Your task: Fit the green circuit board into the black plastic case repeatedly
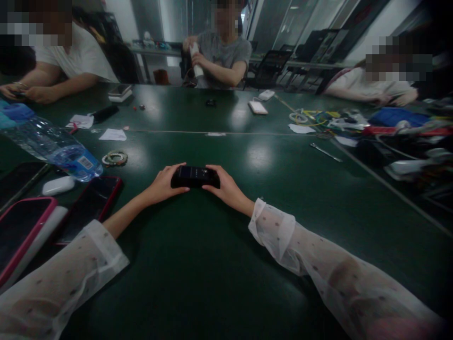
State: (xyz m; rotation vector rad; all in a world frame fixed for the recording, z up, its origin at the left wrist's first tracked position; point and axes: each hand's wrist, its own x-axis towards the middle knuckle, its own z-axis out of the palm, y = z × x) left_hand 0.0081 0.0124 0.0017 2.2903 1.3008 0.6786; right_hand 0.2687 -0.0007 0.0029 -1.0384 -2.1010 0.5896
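Note:
Between my two hands, over the dark green table (pixel 198 264), is a small black device (pixel 195 176) with a dark screen facing up; its exact kind does not show. My left hand (pixel 164 184) grips its left end, thumb along the near edge and fingers behind. On the right end my right hand (pixel 226 186) has the same grip, thumb in front and fingers at the far edge. Sheer white dotted sleeves cover both forearms. Whether the device rests on the tabletop or is held just above it, I cannot tell.
To the left lie a tilted water bottle (pixel 67 146), a red-edged phone (pixel 92 203), a pink-cased phone (pixel 24 226), a white case (pixel 58 185) and bracelets (pixel 115 158). A wrench (pixel 325 152) and tangled cables (pixel 329 120) lie right. Several people sit around the table.

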